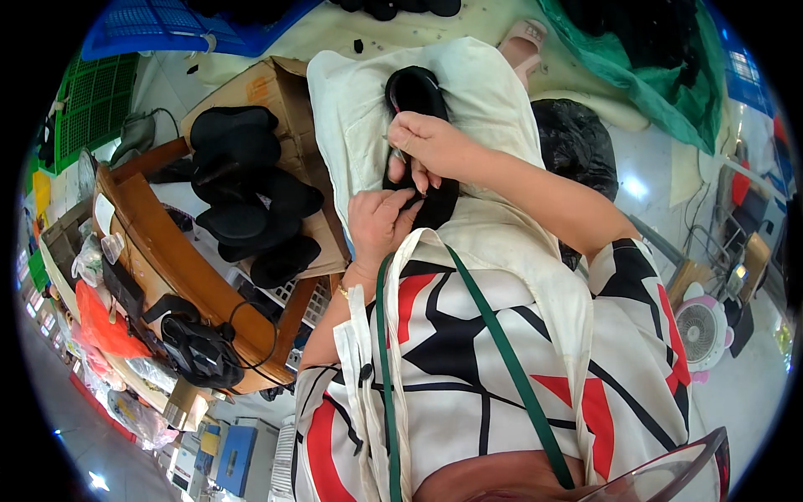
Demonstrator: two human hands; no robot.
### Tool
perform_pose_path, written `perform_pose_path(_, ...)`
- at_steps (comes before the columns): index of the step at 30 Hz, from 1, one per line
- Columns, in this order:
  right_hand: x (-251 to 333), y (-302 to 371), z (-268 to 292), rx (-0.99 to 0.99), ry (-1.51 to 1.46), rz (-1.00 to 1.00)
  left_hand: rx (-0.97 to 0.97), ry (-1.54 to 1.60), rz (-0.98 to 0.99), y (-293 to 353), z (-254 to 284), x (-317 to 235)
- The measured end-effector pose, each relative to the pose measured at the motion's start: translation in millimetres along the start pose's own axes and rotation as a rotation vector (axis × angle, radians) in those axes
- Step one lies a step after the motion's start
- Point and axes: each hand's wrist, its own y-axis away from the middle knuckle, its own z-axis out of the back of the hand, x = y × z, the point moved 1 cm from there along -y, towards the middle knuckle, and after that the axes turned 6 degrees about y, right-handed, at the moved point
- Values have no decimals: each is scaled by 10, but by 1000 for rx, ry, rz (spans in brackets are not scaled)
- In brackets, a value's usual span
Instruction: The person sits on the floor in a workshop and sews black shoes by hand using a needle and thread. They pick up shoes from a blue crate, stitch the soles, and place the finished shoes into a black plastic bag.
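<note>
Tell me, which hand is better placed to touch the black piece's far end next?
Likely the right hand: it sits nearer that end of the black piece; the left hand is lower.

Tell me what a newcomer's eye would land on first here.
First, the black shoe at upper centre, on white cloth, with the left hand and right hand at it. Then the heap of black footwear at left and the white-and-pink fan at far right.
</note>
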Motion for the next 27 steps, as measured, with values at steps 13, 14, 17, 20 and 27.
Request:
perform_pose_path(13, 698, 328, 295, -114, 12, 361, 280, 226, 47, -287, 178, 90)
perform_pose_path(14, 734, 340, 338, -128, -56, 411, 289, 223, 50, -295, 173, 94)
perform_pose_path(17, 850, 317, 475, -115, -325, 568, 306, 222, 55, -312, 155, 103)
perform_pose_path(20, 960, 380, 596, -123, -667, 596, 309, 231, 46, -322, 137, 122)
perform_pose_path(27, 1223, 532, 664, -169, -671, 702, 337, 238, 52, -351, 126, 138)
